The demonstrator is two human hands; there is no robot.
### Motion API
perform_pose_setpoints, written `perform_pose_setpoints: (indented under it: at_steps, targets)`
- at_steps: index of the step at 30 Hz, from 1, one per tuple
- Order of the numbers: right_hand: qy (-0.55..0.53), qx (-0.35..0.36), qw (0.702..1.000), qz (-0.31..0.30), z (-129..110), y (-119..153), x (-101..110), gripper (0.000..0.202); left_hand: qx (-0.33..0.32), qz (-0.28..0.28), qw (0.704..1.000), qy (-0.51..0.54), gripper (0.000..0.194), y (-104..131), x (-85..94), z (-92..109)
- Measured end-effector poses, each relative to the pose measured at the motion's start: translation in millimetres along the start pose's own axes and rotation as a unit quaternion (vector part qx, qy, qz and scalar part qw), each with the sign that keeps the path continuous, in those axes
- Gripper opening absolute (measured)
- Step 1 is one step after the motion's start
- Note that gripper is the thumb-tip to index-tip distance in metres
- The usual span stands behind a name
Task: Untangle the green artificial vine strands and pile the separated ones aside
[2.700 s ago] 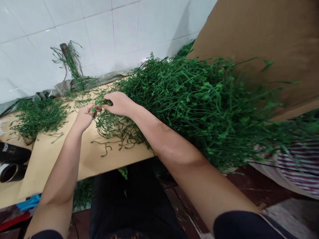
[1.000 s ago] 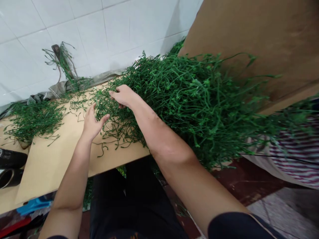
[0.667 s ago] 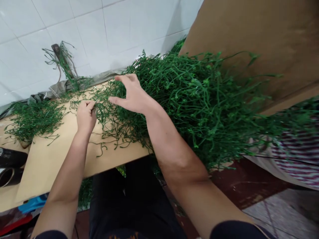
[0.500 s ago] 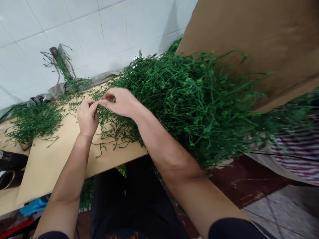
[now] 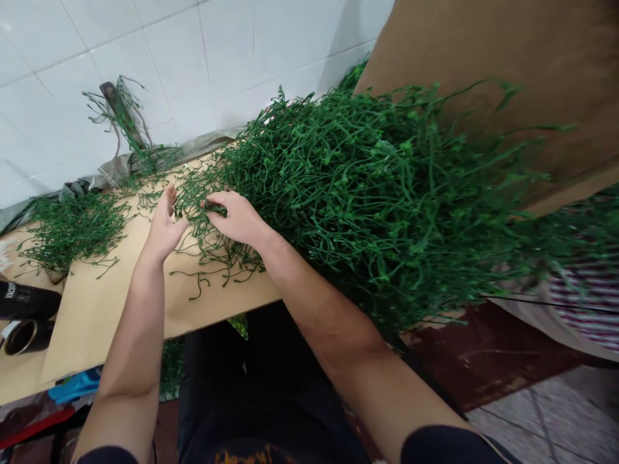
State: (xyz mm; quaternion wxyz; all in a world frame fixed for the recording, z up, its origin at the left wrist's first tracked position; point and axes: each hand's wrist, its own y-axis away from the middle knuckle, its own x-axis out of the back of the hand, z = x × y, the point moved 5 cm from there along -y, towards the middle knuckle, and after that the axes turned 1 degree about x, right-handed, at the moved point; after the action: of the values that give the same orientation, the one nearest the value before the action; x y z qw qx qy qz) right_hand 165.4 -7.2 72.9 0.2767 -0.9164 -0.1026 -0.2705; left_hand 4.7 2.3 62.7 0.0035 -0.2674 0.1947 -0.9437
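My left hand [image 5: 164,229] hovers over the board with its fingers raised and the thumb apart; I see nothing held in it. To its right my right hand [image 5: 236,218] is half curled, thumb and fingers apart, at the edge of the loose green stems [image 5: 203,183]. Thin, curly and tipped with small buds, these stems look like artificial plant pieces. They spread from a big heap of green stems [image 5: 338,174] beside my right forearm. A smaller pile of green stems [image 5: 80,225] lies on the left.
Beneath my hands is a tan board [image 5: 217,303]. A dark upright holder [image 5: 110,96] draped with stems stands by the tiled wall [image 5: 169,58]. Large cardboard [image 5: 493,58] leans at the right. Black cylinders [image 5: 29,301] lie at the left edge. Striped fabric [image 5: 590,303] shows far right.
My hands, which met at the fingertips, have come apart. The left has opened; the right has dropped slightly and its thumb and fingers have parted. The view has shifted a little.
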Motion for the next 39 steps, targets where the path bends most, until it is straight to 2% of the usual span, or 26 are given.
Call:
perform_pose_setpoints:
  at_steps: [2, 4, 7, 10, 14, 17, 21, 24, 27, 29, 33, 39]
  targets:
    - [-0.033, -0.002, 0.999, -0.001, 1, 2, -5, 0.024, 0.033, -0.059, 0.996, 0.054, 0.066, 0, -4.6, -3]
    - [-0.055, -0.006, 0.998, -0.011, 3, 5, -8, 0.024, 0.067, -0.079, 0.992, 0.076, 0.053, 0, -8.5, -8]
    - [-0.071, -0.008, 0.996, -0.049, 3, 10, -8, 0.021, 0.071, -0.012, 0.995, 0.073, 0.033, -2, -6.3, -11]
    - [-0.106, -0.030, 0.990, -0.092, 3, 13, -8, 0.031, 0.021, 0.050, 0.996, 0.068, 0.026, -2, -4.4, -2]
    - [-0.086, -0.086, 0.991, -0.057, 4, 12, -8, 0.028, -0.015, 0.046, 0.994, 0.096, 0.027, 1, -11.0, 13]
    - [-0.067, -0.089, 0.990, -0.081, -1, 13, -19, 0.025, -0.007, 0.052, 0.989, 0.142, 0.030, 1, -13.3, 13]
    - [-0.136, -0.089, 0.982, -0.094, -6, 17, -34, 0.026, 0.000, 0.074, 0.976, 0.205, 0.035, -2, -14.8, 10]
    - [-0.172, -0.109, 0.977, -0.065, -3, 16, -38, 0.030, 0.003, 0.076, 0.964, 0.254, 0.033, -2, -18.8, 13]
    - [-0.212, -0.102, 0.971, -0.035, -3, 16, -35, 0.027, 0.036, 0.058, 0.955, 0.288, 0.025, -1, -21.1, 17]
    - [-0.223, -0.078, 0.971, -0.046, -6, 20, -33, 0.027, 0.067, 0.066, 0.955, 0.283, 0.018, -2, -17.2, 15]
    - [-0.168, -0.033, 0.984, -0.052, -12, 34, -31, 0.029, 0.114, 0.169, 0.952, 0.227, 0.009, -7, -1.2, 5]
    - [-0.124, -0.026, 0.991, -0.042, -10, 49, -36, 0.032, 0.073, 0.215, 0.973, 0.040, 0.008, -21, -6.2, -1]
